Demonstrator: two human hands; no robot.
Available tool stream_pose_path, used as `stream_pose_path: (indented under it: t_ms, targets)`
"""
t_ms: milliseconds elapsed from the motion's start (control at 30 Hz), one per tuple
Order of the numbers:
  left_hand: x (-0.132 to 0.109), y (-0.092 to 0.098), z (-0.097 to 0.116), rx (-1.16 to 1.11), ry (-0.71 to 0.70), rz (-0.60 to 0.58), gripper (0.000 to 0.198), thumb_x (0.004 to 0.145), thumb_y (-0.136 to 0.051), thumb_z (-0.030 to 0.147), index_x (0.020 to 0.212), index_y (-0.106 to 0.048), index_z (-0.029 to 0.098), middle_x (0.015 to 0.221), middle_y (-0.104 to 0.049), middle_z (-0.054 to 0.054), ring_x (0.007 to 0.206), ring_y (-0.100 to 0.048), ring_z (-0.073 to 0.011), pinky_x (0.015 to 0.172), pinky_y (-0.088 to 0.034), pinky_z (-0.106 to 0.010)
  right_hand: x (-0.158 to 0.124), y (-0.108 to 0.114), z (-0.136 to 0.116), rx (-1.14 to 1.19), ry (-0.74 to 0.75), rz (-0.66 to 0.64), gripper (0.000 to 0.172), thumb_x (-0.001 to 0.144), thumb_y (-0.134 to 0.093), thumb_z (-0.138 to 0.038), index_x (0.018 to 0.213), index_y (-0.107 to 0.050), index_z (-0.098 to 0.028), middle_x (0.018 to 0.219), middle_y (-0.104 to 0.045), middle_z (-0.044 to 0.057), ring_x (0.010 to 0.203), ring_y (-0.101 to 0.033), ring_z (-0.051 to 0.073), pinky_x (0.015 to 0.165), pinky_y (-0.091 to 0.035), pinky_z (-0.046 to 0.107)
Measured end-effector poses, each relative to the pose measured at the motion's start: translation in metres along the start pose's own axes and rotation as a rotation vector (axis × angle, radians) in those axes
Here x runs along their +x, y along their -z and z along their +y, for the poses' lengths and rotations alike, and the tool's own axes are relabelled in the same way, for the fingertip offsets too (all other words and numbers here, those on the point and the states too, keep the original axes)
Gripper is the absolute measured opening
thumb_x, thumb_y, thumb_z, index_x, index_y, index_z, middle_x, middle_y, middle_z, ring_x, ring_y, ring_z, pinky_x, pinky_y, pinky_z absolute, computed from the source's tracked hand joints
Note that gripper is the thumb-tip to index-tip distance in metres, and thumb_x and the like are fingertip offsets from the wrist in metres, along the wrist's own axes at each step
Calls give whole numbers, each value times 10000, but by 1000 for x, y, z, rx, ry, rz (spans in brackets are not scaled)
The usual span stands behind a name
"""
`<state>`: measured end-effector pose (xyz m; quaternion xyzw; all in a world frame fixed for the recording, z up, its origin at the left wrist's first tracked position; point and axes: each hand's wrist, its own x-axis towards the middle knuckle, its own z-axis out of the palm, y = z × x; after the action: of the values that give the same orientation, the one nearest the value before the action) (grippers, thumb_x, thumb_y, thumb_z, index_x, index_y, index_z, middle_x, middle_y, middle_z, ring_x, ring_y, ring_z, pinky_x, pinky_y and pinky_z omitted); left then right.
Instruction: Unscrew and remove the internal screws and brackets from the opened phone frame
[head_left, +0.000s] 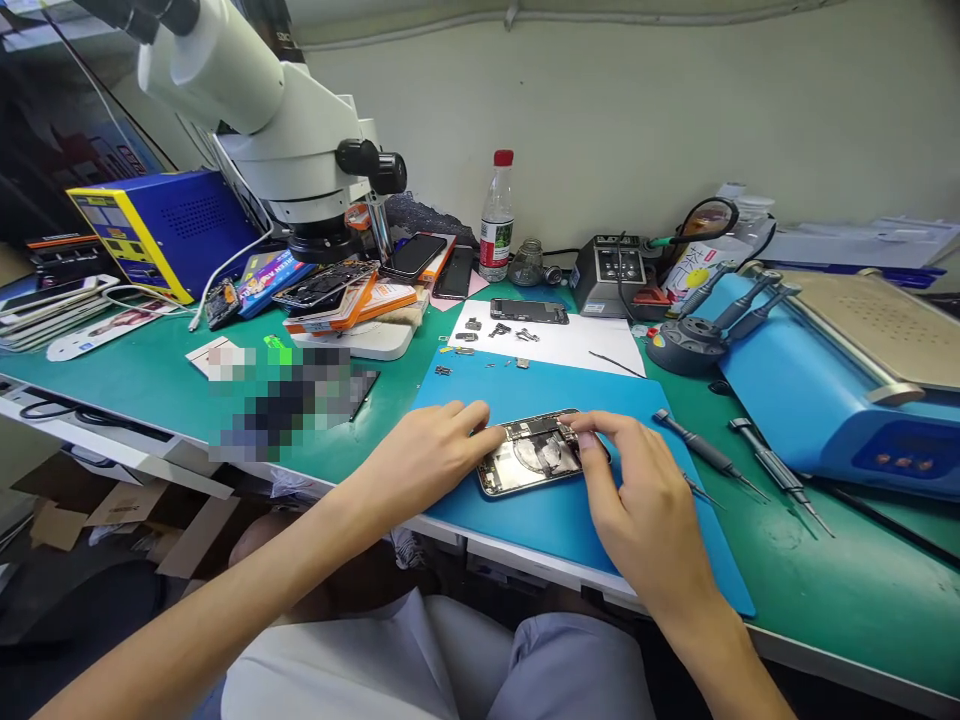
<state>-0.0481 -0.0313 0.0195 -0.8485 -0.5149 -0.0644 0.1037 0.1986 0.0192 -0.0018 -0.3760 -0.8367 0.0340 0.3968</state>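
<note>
An opened phone (pixel 531 455) with its inner parts showing lies tilted on the blue mat (pixel 540 525). My left hand (pixel 442 440) holds the phone's left end, its fingers bent over the edge. At the right end, my right hand (pixel 637 480) has thumb and index finger brought close together over the inner parts; whether something small sits between them is too small to tell. Several small parts (pixel 523 363) lie at the mat's back edge. Behind it, a white sheet (pixel 585 345) bears a dark phone screen (pixel 529 311) and more small components.
Two screwdrivers (pixel 709 452) (pixel 780 475) lie right of the phone, near a round tool holder (pixel 686 345) and a blue machine (pixel 847 380). A microscope (pixel 300 150) stands back left. Behind are a bottle (pixel 496 220) and stacked phones (pixel 330 285).
</note>
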Motion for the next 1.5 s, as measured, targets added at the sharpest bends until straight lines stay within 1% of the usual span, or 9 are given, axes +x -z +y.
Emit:
stream_pose_path:
  t_ms: [367, 633, 800, 900, 1000, 1100, 1267, 1400, 1500]
  targets:
    - [-5, -10, 4, -25, -3, 128, 357, 1134, -527, 165, 1446, -667, 267, 1131, -698, -54, 862, -687, -209, 707, -517, -324, 4, 1, -8, -11, 186, -167, 208, 1069, -560, -112, 1193, -698, -207, 1221, -787, 99, 1206, -702, 281, 1059, -555, 478]
    - [4, 2, 12, -70, 77, -10, 427, 1072, -504, 54, 1389, -705, 259, 1144, -719, -62, 904, -705, -237, 701, -531, -347, 6, -4, -8, -109, 326, -222, 288, 1014, -517, -6, 1161, -707, -165, 1111, -811, 89, 1113, -740, 275, 1214, -464, 541]
    - [-4, 4, 20, -260, 180, 7, 343, 1126, -543, 260, 1442, -676, 256, 1435, -664, -117, 1140, -685, -303, 961, -583, -474, 3, -1, 1, 122, -20, -104, 179, 1089, -579, -222, 1188, -719, -271, 1187, -817, 49, 1162, -730, 277, 1085, -552, 514]
    - [-10, 4, 24, -381, 213, 17, 556, 1054, -717, 414, 1557, -558, 237, 1520, -627, -131, 1320, -610, -349, 1102, -533, -532, 2, 2, 6, 145, -184, -16, 191, 1117, -551, -295, 1253, -685, -290, 1229, -807, 58, 1158, -745, 274, 987, -593, 486]
    - [-14, 3, 28, -434, 242, 14, 665, 980, -808, 373, 1557, -511, 228, 1447, -654, -116, 1313, -597, -339, 1111, -524, -520, 4, 8, 7, 176, -276, 24, 231, 1118, -553, -336, 1322, -657, -303, 1287, -791, 59, 1162, -770, 250, 962, -621, 440]
    - [-16, 2, 35, -397, 376, 47, 597, 943, -825, 367, 1456, -558, 218, 1324, -661, -107, 1239, -605, -333, 1076, -530, -506, 7, 20, 9, 188, -326, 49, 290, 1111, -558, -393, 1371, -651, -307, 1325, -776, 70, 1167, -779, 249, 950, -636, 421]
    - [-5, -3, 56, -321, 532, 70, 678, 919, -837, 590, 1380, -597, 154, 1195, -653, -142, 1124, -618, -385, 974, -524, -563, 9, 35, 23, 61, -317, -27, 290, 1077, -565, -454, 1277, -720, -312, 1259, -808, 62, 1091, -791, 284, 890, -646, 441]
    - [13, -2, 71, -340, 555, 33, 905, 845, -791, 811, 1409, -604, 129, 1167, -663, -155, 1083, -621, -396, 958, -507, -574, 16, 34, 33, 20, -256, -86, 292, 1070, -536, -438, 1197, -738, -270, 1285, -806, 95, 1165, -772, 324, 976, -624, 506]
    - [16, 1, 68, -480, 485, 4, 870, 877, -815, 738, 1463, -580, 138, 1239, -662, -171, 1160, -606, -419, 993, -490, -581, 35, 26, 38, 7, -202, -191, 292, 1080, -527, -410, 1167, -761, -258, 1207, -824, 86, 1168, -771, 309, 1011, -619, 494]
